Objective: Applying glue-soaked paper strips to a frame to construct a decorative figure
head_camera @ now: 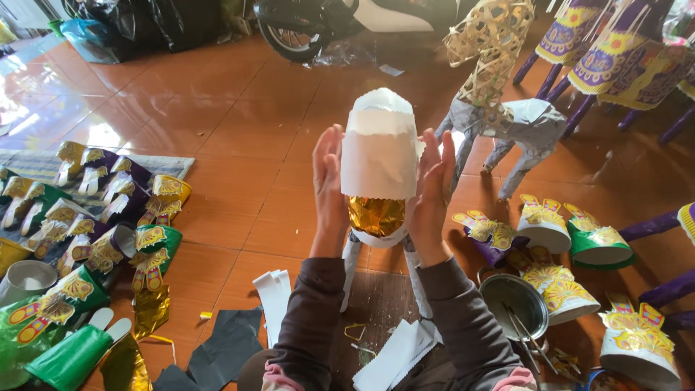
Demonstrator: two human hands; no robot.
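Note:
Both my hands hold up a paper figure (379, 156) in front of me. It is wrapped in white paper on top, with a gold foil part (376, 214) below and white paper legs hanging down. My left hand (329, 190) presses flat against its left side. Against its right side my right hand (431, 195) presses flat, fingers pointing up. My sleeves are dark grey with pink cuffs.
Several colourful paper hats with gold trim (101, 232) lie at the left on the tiled floor. A woven bamboo animal frame (499, 94) stands behind. More decorated pieces (579, 246) and a metal bowl (515, 304) sit at the right. White paper strips (275, 297) and dark sheets (228, 344) lie near my knees.

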